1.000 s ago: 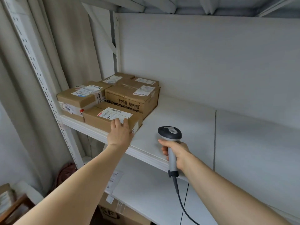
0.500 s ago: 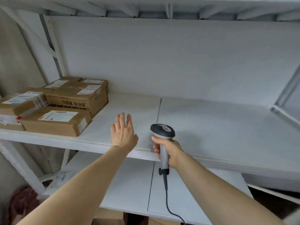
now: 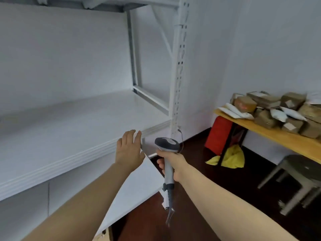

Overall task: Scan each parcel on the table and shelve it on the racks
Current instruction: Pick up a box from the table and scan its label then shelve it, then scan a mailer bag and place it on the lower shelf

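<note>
Right hand [image 3: 171, 164] grips the scanner [image 3: 167, 145] by its handle; left hand [image 3: 129, 150] hovers flat, fingers straight, holding nothing.
It sits at the front edge of the white shelf [image 3: 69, 136]; whether it touches, I cannot tell. Parcels [image 3: 271, 108] lie heaped on the bench [image 3: 286, 138], well apart to the right. Between stand the rack post [image 3: 178, 66] and dark floor [image 3: 199, 214]; a red thing [image 3: 218, 136] and yellow bag [image 3: 232, 157] sit under the bench, with a grey stool [image 3: 298, 171] beside it.

One scanner [image 3: 167, 144], one stool [image 3: 298, 167], one table [image 3: 278, 136]
</note>
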Available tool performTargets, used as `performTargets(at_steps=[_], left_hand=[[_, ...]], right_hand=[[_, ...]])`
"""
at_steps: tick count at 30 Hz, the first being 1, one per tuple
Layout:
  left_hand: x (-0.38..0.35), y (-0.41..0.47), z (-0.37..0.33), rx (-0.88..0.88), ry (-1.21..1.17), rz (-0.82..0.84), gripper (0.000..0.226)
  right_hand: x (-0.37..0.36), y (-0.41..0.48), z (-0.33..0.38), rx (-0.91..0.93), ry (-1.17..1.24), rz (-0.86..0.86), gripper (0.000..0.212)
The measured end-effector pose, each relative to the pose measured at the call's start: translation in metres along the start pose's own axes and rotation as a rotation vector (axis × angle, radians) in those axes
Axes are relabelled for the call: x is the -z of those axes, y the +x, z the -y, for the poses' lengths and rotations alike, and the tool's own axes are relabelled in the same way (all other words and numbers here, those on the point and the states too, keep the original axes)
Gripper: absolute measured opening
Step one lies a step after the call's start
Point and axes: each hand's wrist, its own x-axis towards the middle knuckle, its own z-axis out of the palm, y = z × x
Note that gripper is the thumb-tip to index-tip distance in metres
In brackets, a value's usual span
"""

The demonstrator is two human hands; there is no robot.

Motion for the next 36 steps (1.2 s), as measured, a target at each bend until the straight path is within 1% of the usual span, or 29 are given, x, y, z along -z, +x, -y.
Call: performTargets(at_steps=[7, 10, 14, 17, 23, 26, 29, 33, 36], left_hand=[[-0.036, 0.074, -0.171, -0.367, -0.152, 0.060, 0.070], [-0.057, 0.105, -0.235, -0.482, -0.173, 0.103, 0.069], [-0.086, 0.157, -0.315, -0.606, -0.214, 0.113, 0.069], [-0.103, 0.202, -0.368, -0.658, -0.215, 0.161, 0.068], [-0.126, 0.277, -0.475, -0.705, -0.259, 0.229, 0.064], [-0.137, 0.284, -0.532, -0.787, -0.252, 0.287, 0.066], [-0.147, 0.287, -0.592, -0.868, -0.266, 0.310, 0.066], [-0.155, 0.284, -0.674, -0.900, -0.293, 0.347, 0.059], [-0.158, 0.277, -0.746, -0.926, -0.306, 0.367, 0.058]], right_hand=[[0.171, 0.014, 0.023, 0.040, 0.259, -0.322, 0.021], [0.235, 0.023, 0.030, 0.033, 0.344, -0.463, 0.024], [0.315, 0.043, 0.052, 0.052, 0.429, -0.612, 0.024], [0.368, 0.062, 0.078, 0.045, 0.476, -0.712, 0.026], [0.456, 0.078, 0.118, 0.086, 0.550, -0.817, 0.024], [0.501, 0.073, 0.119, 0.082, 0.606, -0.898, 0.022], [0.555, 0.072, 0.122, 0.101, 0.694, -0.960, 0.026], [0.630, 0.064, 0.123, 0.107, 0.737, -1.000, 0.034], [0.693, 0.046, 0.125, 0.109, 0.759, -1.003, 0.032]])
